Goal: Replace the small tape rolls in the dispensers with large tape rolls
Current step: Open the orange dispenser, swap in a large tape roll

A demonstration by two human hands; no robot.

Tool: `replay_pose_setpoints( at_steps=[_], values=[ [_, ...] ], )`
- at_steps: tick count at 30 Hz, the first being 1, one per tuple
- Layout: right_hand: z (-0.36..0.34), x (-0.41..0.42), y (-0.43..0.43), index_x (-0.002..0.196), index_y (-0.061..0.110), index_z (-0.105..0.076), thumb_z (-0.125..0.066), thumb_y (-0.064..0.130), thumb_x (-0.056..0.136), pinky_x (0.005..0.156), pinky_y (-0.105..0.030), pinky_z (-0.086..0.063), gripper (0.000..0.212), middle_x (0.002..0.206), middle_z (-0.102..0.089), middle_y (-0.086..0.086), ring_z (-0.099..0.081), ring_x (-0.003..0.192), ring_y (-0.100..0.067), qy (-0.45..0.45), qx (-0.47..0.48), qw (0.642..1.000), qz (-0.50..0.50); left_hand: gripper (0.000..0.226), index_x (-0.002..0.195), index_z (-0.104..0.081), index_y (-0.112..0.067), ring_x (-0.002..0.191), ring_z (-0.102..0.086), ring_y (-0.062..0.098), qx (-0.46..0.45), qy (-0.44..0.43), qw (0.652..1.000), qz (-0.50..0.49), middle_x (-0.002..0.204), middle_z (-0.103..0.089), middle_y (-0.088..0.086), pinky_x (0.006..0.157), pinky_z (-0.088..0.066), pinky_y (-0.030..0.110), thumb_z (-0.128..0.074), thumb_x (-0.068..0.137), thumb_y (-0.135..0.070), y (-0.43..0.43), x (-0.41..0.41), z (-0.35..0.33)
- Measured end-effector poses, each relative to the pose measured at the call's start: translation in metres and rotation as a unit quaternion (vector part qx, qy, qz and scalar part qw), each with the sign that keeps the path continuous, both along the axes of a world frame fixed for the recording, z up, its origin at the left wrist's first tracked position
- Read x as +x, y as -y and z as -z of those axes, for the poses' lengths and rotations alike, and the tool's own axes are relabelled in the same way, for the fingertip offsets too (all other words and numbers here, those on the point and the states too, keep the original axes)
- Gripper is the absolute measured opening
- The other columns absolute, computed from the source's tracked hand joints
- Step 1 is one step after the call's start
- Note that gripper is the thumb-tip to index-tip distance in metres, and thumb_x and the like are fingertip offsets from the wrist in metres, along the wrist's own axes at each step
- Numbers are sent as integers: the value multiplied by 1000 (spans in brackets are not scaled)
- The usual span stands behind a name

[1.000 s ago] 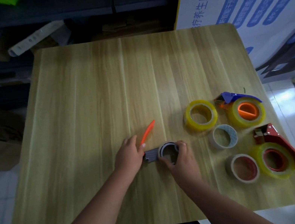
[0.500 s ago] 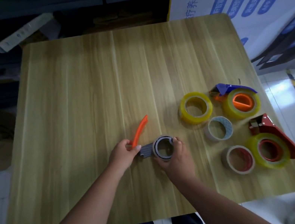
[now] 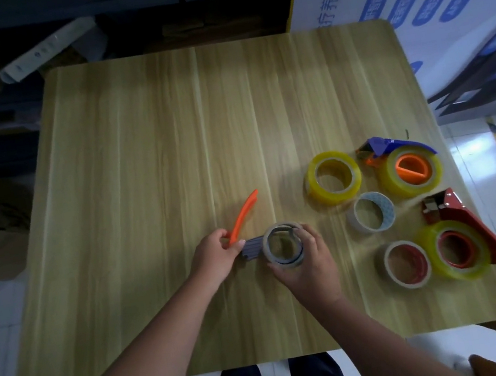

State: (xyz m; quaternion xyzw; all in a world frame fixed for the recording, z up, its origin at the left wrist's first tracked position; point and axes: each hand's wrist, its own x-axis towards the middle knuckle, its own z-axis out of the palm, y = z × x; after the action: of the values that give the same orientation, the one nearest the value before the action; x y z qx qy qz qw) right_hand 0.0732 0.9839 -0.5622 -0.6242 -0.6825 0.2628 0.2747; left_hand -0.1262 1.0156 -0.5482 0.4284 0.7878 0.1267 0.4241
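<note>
A small grey tape roll [image 3: 283,245] sits on a grey dispenser [image 3: 253,248] with an orange handle [image 3: 243,217] near the table's front middle. My left hand [image 3: 215,256] grips the dispenser at the base of the handle. My right hand [image 3: 306,260] wraps around the small roll, which looks slightly lifted. A loose large yellow roll [image 3: 333,176] lies to the right. Further right, a blue and orange dispenser [image 3: 408,164] and a red dispenser [image 3: 459,245] each carry a large yellow roll.
Two small loose rolls lie on the wooden table [image 3: 164,136]: a whitish one [image 3: 371,212] and one with a red core [image 3: 407,263]. A white printed box [image 3: 439,4] stands at the back right. Dark shelving and cardboard lie behind and left.
The small roll has risen a little off the grey dispenser under my right hand. My left hand has closed tighter on the handle's base. The camera has shifted slightly.
</note>
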Motion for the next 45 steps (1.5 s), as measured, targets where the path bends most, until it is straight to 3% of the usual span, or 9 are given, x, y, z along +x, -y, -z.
replay_pose_setpoints(
  at_steps=[6, 9, 14, 19, 22, 31, 37, 42, 45],
  values=[
    [-34, 21, -7, 132, 12, -49, -78, 50, 70, 95, -31, -45, 79, 136, -50, -12, -49, 126, -23, -27, 29, 999, 5, 40, 112, -60, -17, 80, -59, 17, -6, -2, 1000, 3, 88, -61, -5, 62, -38, 29, -71, 81, -40, -4, 3, -4],
    [-43, 50, -19, 136, 17, -44, -84, 40, 68, 91, -32, -45, 82, 134, -48, -9, -48, 123, -21, -14, 33, 998, 50, 40, 113, -60, -17, 83, -59, 18, -7, 1, 1000, 1, 91, -61, -4, 66, -39, 29, -71, 82, -39, -4, 3, -3],
    [-32, 98, -16, 138, 26, -42, -85, 42, 67, 74, -38, -55, 85, 136, -43, -9, -57, 110, -29, 101, -60, 992, 52, 40, 112, -60, -16, 85, -61, 21, -2, 1, 1000, -1, 95, -63, 0, 71, -45, 31, -71, 82, -39, -3, 3, -1],
    [-22, 119, -5, 136, 29, -47, -73, 59, 72, 100, -54, -41, 75, 134, -49, -13, -47, 121, -36, 245, -71, 966, 40, 36, 111, -61, -16, 82, -60, 20, 4, -3, 1000, -1, 94, -64, 2, 68, -41, 29, -70, 83, -37, -1, 4, -2],
    [-23, 122, 1, 136, 27, -51, -73, 61, 70, 99, -54, -36, 78, 133, -51, -11, -46, 120, -34, 285, -63, 956, 13, 37, 112, -61, -16, 83, -60, 19, 1, -4, 1000, -1, 95, -65, 1, 68, -41, 29, -70, 83, -37, -1, 4, -2],
    [-23, 127, 15, 138, 26, -51, -67, 63, 72, 96, -54, -38, 78, 138, -50, -7, -46, 123, -32, 316, -85, 943, -67, 39, 117, -60, -15, 83, -60, 18, -7, -9, 1000, -5, 91, -61, -3, 67, -40, 29, -67, 85, -37, 2, 4, -2],
    [-18, 128, 12, 142, 31, -43, -65, 66, 74, 101, -57, -36, 80, 146, -44, -4, -39, 132, -34, 354, -157, 920, -69, 41, 118, -60, -15, 89, -64, 20, -7, -2, 1000, -9, 102, -67, 3, 71, -44, 30, -67, 85, -39, 4, 1, 0],
    [-34, 115, -23, 132, 28, -54, -61, 62, 83, 105, -58, -33, 60, 144, -44, -8, -35, 134, -34, 324, -99, 939, -54, 40, 112, -62, -18, 83, -67, 17, 2, 24, 999, -26, 96, -69, -1, 78, -54, 38, -69, 82, -44, 9, -4, 5],
    [-44, 98, -74, 144, 28, -41, -55, 53, 91, 112, -51, -26, 60, 151, -39, -4, -28, 140, -29, 297, -105, 948, -50, 44, 114, -61, -21, 84, -66, 15, 0, 24, 999, -30, 95, -68, -5, 80, -54, 39, -68, 81, -49, 11, -7, 6]
  ],
)
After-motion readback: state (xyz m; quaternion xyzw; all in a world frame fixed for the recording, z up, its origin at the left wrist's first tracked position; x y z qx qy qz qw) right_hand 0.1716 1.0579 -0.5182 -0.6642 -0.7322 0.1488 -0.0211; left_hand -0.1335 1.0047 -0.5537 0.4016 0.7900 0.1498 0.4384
